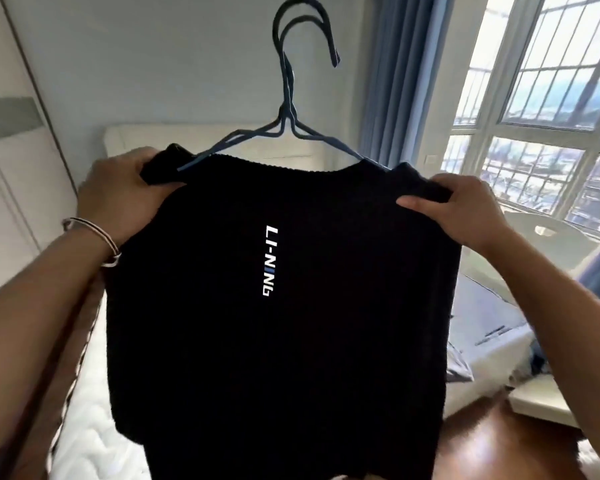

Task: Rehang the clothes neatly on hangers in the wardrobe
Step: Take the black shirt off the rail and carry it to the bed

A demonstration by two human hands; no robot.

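Blue curtain (pixel 392 81) hangs at 1 o'clock, beside a barred window (pixel 548 109) at 2 o'clock showing hazy hills. White headboard (pixel 201 140) against pale wall (pixel 153 53) at 12 o'clock. White quilted mattress (pixel 90 410) at 8 o'clock. Wooden floor (pixel 506 441) at 5 o'clock. White chair (pixel 548 237) at 3 o'clock.

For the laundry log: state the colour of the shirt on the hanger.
Black shirt, with white and blue lettering; head view.

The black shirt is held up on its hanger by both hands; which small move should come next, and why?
Probably pull the shirt's left shoulder over the hanger: its left tip pokes out bare beside the left hand, while the right hand's side looks covered.
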